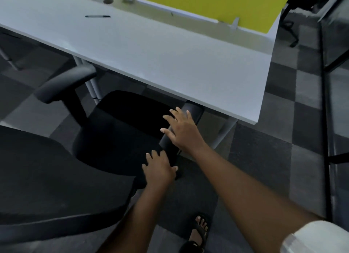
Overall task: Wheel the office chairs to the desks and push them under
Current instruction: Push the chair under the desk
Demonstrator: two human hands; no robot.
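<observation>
The black fabric office chair [120, 131] stood at 9 o'clock of both hands, seat partly under the white table [170, 63], right hand [181, 130] flat-fingered on its armrest [181, 128], left hand [158, 167] spread on the seat edge, gripping nothing; an even, straight push seemed advisable.

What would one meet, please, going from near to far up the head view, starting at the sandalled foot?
Sandalled foot → left hand on the chair seat's edge → right hand on the chair's right armrest → white desk → black pen → yellow divider panel.
</observation>
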